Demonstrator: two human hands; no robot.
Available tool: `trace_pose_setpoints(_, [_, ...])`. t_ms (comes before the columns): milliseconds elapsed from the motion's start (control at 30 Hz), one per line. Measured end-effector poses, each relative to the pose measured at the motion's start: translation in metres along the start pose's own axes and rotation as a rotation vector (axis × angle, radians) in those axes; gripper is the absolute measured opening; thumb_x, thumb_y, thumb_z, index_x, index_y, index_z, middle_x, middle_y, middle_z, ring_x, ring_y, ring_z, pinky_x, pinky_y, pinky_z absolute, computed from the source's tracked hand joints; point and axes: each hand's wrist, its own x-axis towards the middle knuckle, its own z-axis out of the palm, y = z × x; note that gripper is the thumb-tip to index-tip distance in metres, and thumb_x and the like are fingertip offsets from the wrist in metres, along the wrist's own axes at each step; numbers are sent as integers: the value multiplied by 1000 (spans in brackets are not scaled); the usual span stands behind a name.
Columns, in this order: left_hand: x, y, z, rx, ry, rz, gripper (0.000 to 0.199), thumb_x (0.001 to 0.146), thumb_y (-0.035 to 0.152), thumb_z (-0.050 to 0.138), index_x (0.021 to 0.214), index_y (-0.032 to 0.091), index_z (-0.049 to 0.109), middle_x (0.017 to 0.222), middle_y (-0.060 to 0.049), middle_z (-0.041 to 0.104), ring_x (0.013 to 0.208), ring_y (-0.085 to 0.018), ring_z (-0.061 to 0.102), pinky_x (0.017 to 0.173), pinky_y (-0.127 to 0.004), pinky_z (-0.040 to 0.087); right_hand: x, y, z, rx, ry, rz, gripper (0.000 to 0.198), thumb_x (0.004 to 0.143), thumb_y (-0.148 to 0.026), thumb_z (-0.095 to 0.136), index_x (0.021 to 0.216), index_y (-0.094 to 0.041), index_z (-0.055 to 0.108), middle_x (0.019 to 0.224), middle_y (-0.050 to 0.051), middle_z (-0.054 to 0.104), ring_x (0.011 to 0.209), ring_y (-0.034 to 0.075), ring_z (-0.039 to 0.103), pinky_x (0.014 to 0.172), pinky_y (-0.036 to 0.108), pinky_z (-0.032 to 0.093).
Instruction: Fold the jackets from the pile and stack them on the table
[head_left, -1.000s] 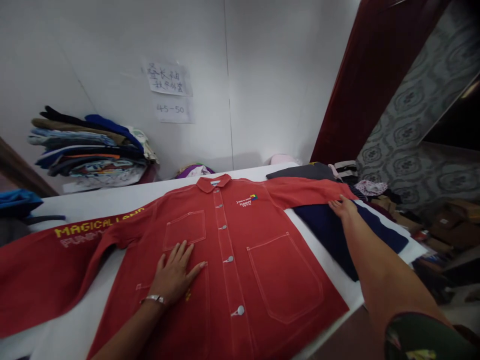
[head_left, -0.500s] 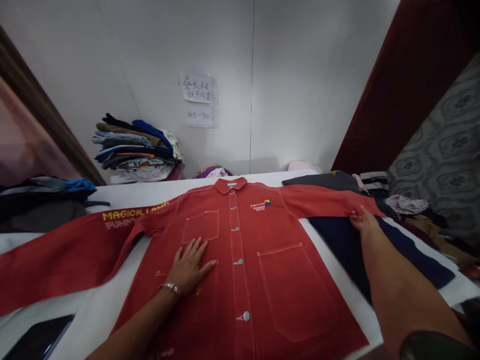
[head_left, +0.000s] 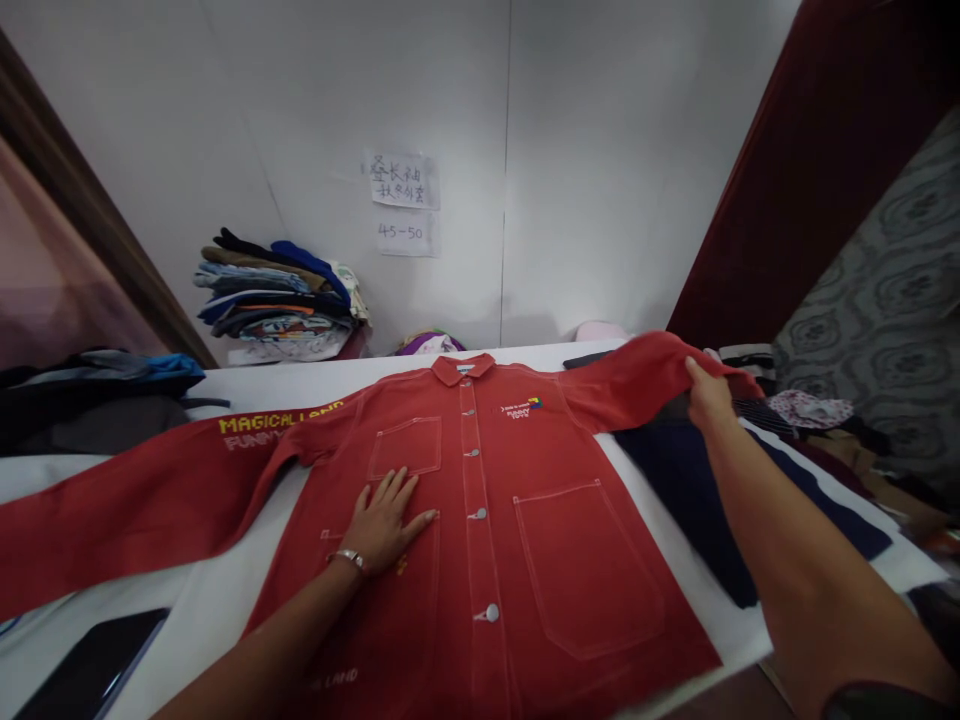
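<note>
A red button-up jacket (head_left: 559,520) with white stitching lies front side up, its collar toward the wall. My left hand (head_left: 385,525) rests flat on the jacket's chest, fingers spread, just below the upper pocket. On the other side, my right hand (head_left: 709,390) grips the sleeve on the right near its cuff and holds it raised above the dark clothes. The sleeve on the left stretches out to the side, with yellow "MAGICAL LAND" lettering along it.
Dark navy clothing (head_left: 690,500) lies under the raised sleeve. A phone (head_left: 90,665) is at the lower left. Folded clothes (head_left: 277,300) are stacked by the wall, below paper signs (head_left: 405,205). More dark garments (head_left: 97,400) sit at the left.
My right hand has closed on the sleeve and lifted it up and slightly inward from the table. My left hand has stayed on the jacket's chest.
</note>
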Motion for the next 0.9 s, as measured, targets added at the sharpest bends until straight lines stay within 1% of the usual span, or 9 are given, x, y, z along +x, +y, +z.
trace_pose_setpoints(167, [5,20,-21,-241,41,-29,59,81,51,53,132,20,53,152,-14,33,142,-30,24,114,-57,9,-74,-40,56,-325,-483,-323,32,79,-40,65,99,-15,68,103,7,71,99,23,65,92,39,50])
trace_pose_setpoints(233, [4,46,-32,-513,94,10,56,82,49,54,131,21,54,150,-13,36,141,-28,27,115,-55,10,-116,-46,73,-435,-695,-456,32,84,-42,58,100,-15,68,104,8,71,101,25,65,93,41,49])
trace_pose_setpoints(300, [-2,79,-40,-920,73,53,65,82,50,56,139,23,44,150,-13,37,138,-27,34,114,-50,22,-163,-43,83,-564,-920,-611,33,88,-38,53,109,-16,66,112,10,69,109,27,61,98,43,46])
trace_pose_setpoints(367, [-11,112,-42,-1320,13,80,83,74,49,67,145,24,33,151,-13,36,134,-27,41,109,-46,34,-210,-35,86,-713,-1140,-702,30,88,-29,53,113,-17,65,119,12,66,117,29,56,103,45,41])
trace_pose_setpoints(433, [-19,136,-39,-1633,-15,36,89,67,43,77,144,24,36,147,-13,41,131,-28,45,105,-42,40,-249,-26,83,-807,-1374,-783,40,83,-23,57,123,-17,59,136,15,54,134,30,39,110,49,31])
trace_pose_setpoints(567, [-26,147,-32,-2016,-22,-281,53,71,37,75,118,19,60,124,-12,63,117,-28,58,95,-41,50,-287,-16,64,-868,-1595,-684,70,80,-23,61,145,-18,36,157,13,21,146,27,11,114,52,20])
trace_pose_setpoints(633, [-24,140,-31,-2061,9,-449,34,75,33,72,105,19,65,117,-10,67,111,-26,61,91,-38,53,-285,-14,48,-878,-1597,-607,68,82,-26,59,145,-23,35,158,11,19,146,26,11,114,53,19])
trace_pose_setpoints(733, [-16,125,-36,-2045,31,-582,24,84,35,64,102,20,64,121,-10,65,103,-23,66,87,-35,55,-264,-6,13,-929,-1368,-528,55,87,-29,53,141,-24,43,157,10,23,145,26,15,114,55,20])
trace_pose_setpoints(900, [11,116,-66,-2017,9,-455,33,91,45,48,111,23,61,131,-8,59,106,-21,64,92,-38,51,-223,16,-64,-1011,-827,-286,52,82,-35,55,131,-17,55,146,17,42,137,33,34,111,53,29])
